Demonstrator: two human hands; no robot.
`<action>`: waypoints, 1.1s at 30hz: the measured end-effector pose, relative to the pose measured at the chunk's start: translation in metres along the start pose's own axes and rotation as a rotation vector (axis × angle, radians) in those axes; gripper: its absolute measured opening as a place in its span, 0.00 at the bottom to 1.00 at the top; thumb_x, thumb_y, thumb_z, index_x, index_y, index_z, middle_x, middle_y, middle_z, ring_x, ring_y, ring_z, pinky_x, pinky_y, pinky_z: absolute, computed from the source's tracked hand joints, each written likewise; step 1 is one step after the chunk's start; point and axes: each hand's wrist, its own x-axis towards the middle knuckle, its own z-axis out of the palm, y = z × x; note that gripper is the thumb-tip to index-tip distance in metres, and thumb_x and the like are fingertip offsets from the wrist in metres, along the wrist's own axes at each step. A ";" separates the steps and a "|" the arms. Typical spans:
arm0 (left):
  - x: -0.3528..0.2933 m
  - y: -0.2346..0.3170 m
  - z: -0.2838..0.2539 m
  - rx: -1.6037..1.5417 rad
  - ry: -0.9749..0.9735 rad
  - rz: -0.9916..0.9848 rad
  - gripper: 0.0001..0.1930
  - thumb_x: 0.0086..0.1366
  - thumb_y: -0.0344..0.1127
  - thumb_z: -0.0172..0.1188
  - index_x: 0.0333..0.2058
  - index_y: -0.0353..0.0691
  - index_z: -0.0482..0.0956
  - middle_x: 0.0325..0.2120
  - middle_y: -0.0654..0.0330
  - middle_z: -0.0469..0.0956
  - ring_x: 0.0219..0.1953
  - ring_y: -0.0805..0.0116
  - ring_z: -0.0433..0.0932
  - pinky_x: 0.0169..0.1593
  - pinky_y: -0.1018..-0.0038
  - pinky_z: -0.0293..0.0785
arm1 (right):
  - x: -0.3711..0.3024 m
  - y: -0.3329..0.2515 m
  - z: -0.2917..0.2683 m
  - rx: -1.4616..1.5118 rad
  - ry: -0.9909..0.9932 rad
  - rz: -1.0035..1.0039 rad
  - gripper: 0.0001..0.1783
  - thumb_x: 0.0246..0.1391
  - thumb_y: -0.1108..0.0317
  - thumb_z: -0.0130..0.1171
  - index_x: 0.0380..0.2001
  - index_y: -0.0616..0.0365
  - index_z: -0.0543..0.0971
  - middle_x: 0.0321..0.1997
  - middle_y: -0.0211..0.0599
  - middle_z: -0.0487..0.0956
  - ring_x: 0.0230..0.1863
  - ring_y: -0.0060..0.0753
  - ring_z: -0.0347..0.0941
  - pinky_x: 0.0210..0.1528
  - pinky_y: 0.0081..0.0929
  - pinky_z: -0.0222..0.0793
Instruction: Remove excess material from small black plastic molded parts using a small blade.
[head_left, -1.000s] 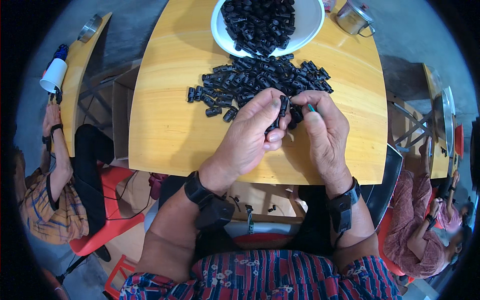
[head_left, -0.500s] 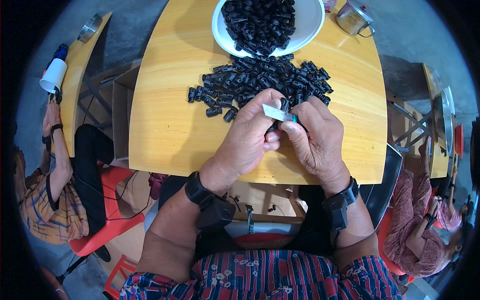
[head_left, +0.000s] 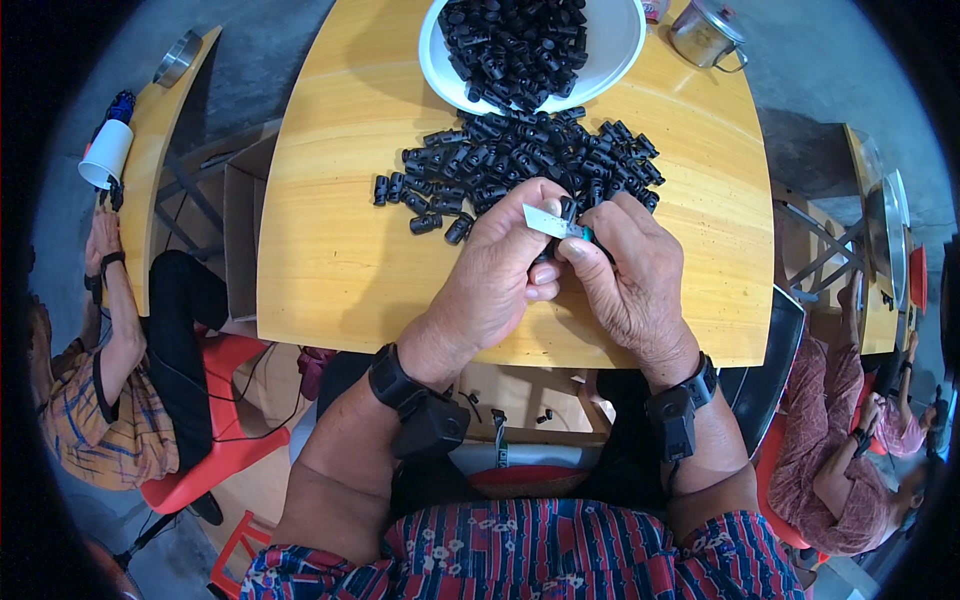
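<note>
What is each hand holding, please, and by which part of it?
The right hand holds a flat blade by its green end; the left hand holds a small black piece, but exactly where is hidden.

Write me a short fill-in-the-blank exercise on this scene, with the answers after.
1. The blade held by the right hand points toward the picture's ____ edge.
2. The left hand holds a small part whose colour is ____.
3. Similar pieces are heaped in a bowl coloured ____.
4. The metal mug stands to the bowl's ____.

left; black; white; right
</note>
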 end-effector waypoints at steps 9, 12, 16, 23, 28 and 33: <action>0.000 0.001 0.000 -0.061 -0.031 -0.011 0.05 0.69 0.35 0.44 0.40 0.43 0.67 0.31 0.71 0.67 0.29 0.85 0.62 0.30 0.87 0.60 | 0.001 -0.001 0.000 0.052 -0.005 0.035 0.12 0.51 0.60 0.59 0.24 0.57 0.73 0.22 0.40 0.68 0.24 0.43 0.69 0.25 0.34 0.66; 0.000 0.001 0.001 -0.085 -0.033 -0.016 0.05 0.70 0.34 0.44 0.40 0.43 0.67 0.30 0.71 0.66 0.27 0.85 0.60 0.29 0.87 0.58 | 0.001 -0.001 0.001 0.070 -0.002 0.048 0.11 0.51 0.61 0.59 0.24 0.57 0.73 0.22 0.40 0.68 0.24 0.43 0.69 0.25 0.34 0.65; 0.000 0.001 0.002 -0.082 -0.025 -0.018 0.05 0.70 0.34 0.44 0.40 0.44 0.68 0.30 0.71 0.66 0.27 0.85 0.59 0.29 0.87 0.57 | 0.000 -0.002 0.002 0.096 -0.004 0.065 0.11 0.51 0.62 0.58 0.24 0.58 0.72 0.21 0.41 0.68 0.24 0.44 0.68 0.26 0.35 0.65; 0.001 0.001 0.005 -0.030 0.048 -0.014 0.05 0.70 0.38 0.45 0.41 0.47 0.66 0.27 0.70 0.63 0.23 0.86 0.58 0.23 0.89 0.54 | 0.001 -0.003 0.003 0.175 -0.010 0.109 0.11 0.52 0.64 0.57 0.23 0.59 0.72 0.21 0.42 0.68 0.24 0.44 0.68 0.27 0.34 0.64; -0.001 0.002 0.005 -0.047 0.040 -0.032 0.07 0.71 0.39 0.43 0.40 0.46 0.66 0.27 0.68 0.65 0.23 0.85 0.58 0.23 0.89 0.54 | 0.001 -0.002 0.006 0.386 0.035 0.179 0.10 0.55 0.66 0.54 0.24 0.62 0.74 0.22 0.39 0.72 0.24 0.36 0.68 0.28 0.28 0.64; 0.000 0.004 0.006 -0.074 -0.010 -0.029 0.09 0.71 0.42 0.42 0.37 0.45 0.67 0.26 0.68 0.65 0.22 0.83 0.59 0.24 0.87 0.54 | -0.003 -0.001 0.008 0.801 0.049 0.373 0.16 0.62 0.60 0.47 0.25 0.60 0.73 0.22 0.27 0.67 0.23 0.19 0.59 0.26 0.19 0.54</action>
